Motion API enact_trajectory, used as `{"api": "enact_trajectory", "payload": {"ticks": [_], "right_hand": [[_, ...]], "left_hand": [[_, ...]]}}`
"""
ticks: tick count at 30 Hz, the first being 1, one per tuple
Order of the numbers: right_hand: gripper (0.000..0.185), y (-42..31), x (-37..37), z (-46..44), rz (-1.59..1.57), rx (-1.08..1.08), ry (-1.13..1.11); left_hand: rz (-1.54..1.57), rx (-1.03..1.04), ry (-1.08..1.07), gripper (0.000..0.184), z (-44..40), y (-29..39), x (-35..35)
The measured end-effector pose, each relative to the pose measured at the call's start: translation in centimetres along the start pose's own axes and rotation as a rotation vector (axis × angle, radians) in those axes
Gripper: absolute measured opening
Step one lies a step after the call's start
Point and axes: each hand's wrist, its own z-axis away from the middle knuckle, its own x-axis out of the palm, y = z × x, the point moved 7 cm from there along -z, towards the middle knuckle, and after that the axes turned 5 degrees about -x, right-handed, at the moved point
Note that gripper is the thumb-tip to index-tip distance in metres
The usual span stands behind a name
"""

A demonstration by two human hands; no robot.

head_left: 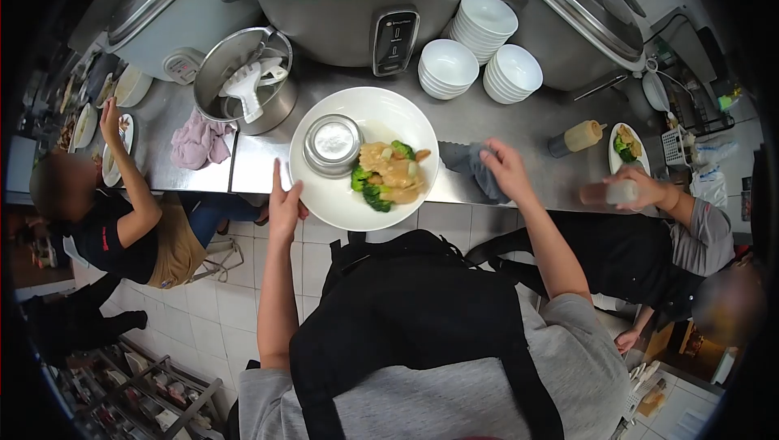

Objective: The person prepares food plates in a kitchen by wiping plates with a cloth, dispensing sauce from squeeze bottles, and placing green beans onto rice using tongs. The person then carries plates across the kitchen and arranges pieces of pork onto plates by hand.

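A large white plate (312,197) in front of me reaches past the counter's front edge. On it are a round metal bowl (331,166) with a whitish centre, and broccoli (376,197) beside pieces in a glossy light-brown sauce (389,166). I cannot tell whether the whitish centre is contents or reflection. At the plate's left rim is my left hand (286,206), its index finger stretched out and thumb close to the rim. My right hand (506,171), to the right of the plate, is closed on a grey-blue cloth (484,174) lying on the counter.
Rice cookers (341,30) line the back. Stacked white bowls (449,64) and a metal pot (268,107) with white utensils stand before them. A pink cloth (200,141) lies left. Rightward are a sauce bottle (581,137), a smaller plate (638,163) and a co-worker's hand (637,188) holding a bottle.
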Motion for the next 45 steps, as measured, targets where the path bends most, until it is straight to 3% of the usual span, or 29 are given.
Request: {"api": "enact_trajectory", "payload": {"ticks": [2, 4, 5, 7, 11, 13, 17, 18, 21, 22, 24, 25, 26, 28, 34, 36, 38, 39, 40, 42, 43, 45], "right_hand": [[0.024, -1.2, -1.0, -1.5, -0.062, 0.049, 0.098], [0.024, -4.8, 0.2, -3.2, 0.191, -0.17, 0.161], [0.024, -5.0, 0.8, -4.3, 0.19, -0.169, 0.159], [0.025, -6.9, 2.7, -6.8, 0.349, -0.378, 0.058], [0.027, -7.3, 5.4, -10.6, 0.423, -0.548, -0.13], [0.024, -8.0, 7.0, -11.0, 0.74, -0.694, -0.2], [0.019, -7.7, 9.4, -8.5, 1.054, -0.872, -0.345], [0.019, -8.0, 9.5, -7.9, 1.057, -0.876, -0.35], [0.027, -8.7, 10.2, -6.0, 1.027, -0.736, -0.675], [0.027, -7.9, 9.8, -6.7, 1.033, -0.741, -0.673], [0.03, -6.7, 9.2, -8.3, 0.429, -0.596, -0.832], [0.03, -6.9, 8.0, -9.6, 0.398, -0.554, -0.636], [0.03, -6.7, 7.9, -10.0, 0.402, -0.557, -0.636], [0.031, -7.8, 6.6, -11.1, 0.737, -0.658, -0.257], [0.025, -8.7, 7.5, -6.0, 0.959, -0.754, -0.37], [0.026, -7.6, 7.5, -5.3, 0.607, -0.487, -0.701], [0.03, -6.3, 6.4, -7.1, 0.27, -0.358, -0.777], [0.033, -6.1, 5.6, -9.0, 0.242, -0.478, -0.61], [0.032, -6.6, 5.2, -10.6, 0.335, -0.437, -0.442], [0.031, -8.4, 6.2, -12.9, 0.497, -0.548, -0.237], [0.031, -8.5, 7.5, -14.0, 0.494, -0.55, -0.246], [0.027, -9.7, 10.0, -14.5, 0.78, -0.824, -0.179]], "left_hand": [[0.043, 0.038, 0.116, 0.063, 1.2, -0.6, -1.8], [0.053, -0.078, 0.051, 0.063, 3.2, -1.4, -0.3], [0.112, -0.07, 0.007, 0.062, 3.7, -1.7, 1.0], [0.171, -0.078, -0.022, 0.062, 3.8, -1.8, 2.3], [0.164, -0.033, -0.063, 0.057, 1.2, -1.4, 0.8], [0.146, -0.031, -0.046, 0.055, 1.0, -0.5, 0.6], [0.121, -0.036, -0.031, 0.053, 1.4, 0.1, 0.3], [0.12, -0.041, -0.032, 0.054, 1.3, 0.0, 0.4], [0.129, -0.049, -0.039, 0.055, 1.3, 0.0, 0.4], [0.132, -0.042, -0.037, 0.055, 1.2, 0.0, 0.3], [0.13, -0.029, -0.067, 0.056, 1.1, -0.2, 0.3], [0.132, -0.021, -0.066, 0.056, 1.0, 0.0, 0.2], [0.124, -0.032, -0.062, 0.056, 1.1, 0.0, 0.3], [0.111, -0.046, -0.058, 0.056, 1.3, -0.1, 0.3], [0.132, -0.031, -0.075, 0.057, 1.0, 0.2, 0.0], [0.07, -0.02, -0.099, 0.059, 0.6, 1.0, -0.1], [0.058, 0.015, -0.042, 0.058, -0.5, 0.7, -0.9], [-0.014, 0.078, 0.108, 0.056, -0.7, 1.2, -1.8], [-0.088, 0.135, 0.257, 0.054, -0.1, 2.1, -2.6], [-0.147, 0.02, 0.281, 0.053, 0.6, 1.3, -2.9], [-0.187, 0.058, 0.277, 0.053, 0.5, 0.8, -2.7], [-0.147, 0.134, 0.24, 0.051, 0.6, 0.2, -2.0]]}}
